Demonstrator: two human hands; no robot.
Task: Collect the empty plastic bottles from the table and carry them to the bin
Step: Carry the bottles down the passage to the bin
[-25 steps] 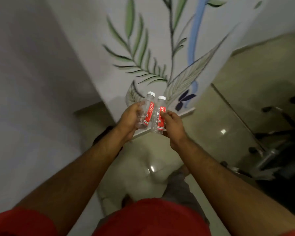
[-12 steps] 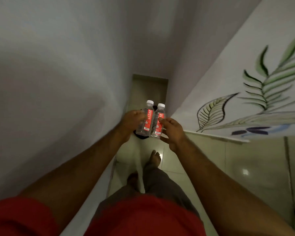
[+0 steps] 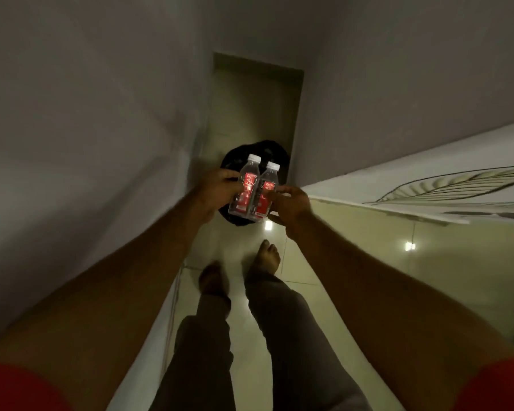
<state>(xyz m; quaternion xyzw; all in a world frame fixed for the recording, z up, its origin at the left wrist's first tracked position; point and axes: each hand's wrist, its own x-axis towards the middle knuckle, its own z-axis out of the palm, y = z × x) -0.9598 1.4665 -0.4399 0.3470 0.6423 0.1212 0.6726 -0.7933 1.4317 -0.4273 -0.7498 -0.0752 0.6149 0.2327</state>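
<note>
A: The hands?
B: Left hand [image 3: 220, 188] wraps the left bottle [image 3: 244, 191]; right hand [image 3: 291, 203] pinches the right bottle [image 3: 264, 192] (caps on).
A: Where?
B: Above the black bin [image 3: 235, 161]; contents unclear.

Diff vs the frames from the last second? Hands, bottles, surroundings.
The person turned from the leaf-painted wall into a narrow corridor and walked toward the black bin, now right behind the bottles. Unchanged: left hand and right hand each hold one clear plastic bottle, red-labelled and white-capped, side by side.
</note>
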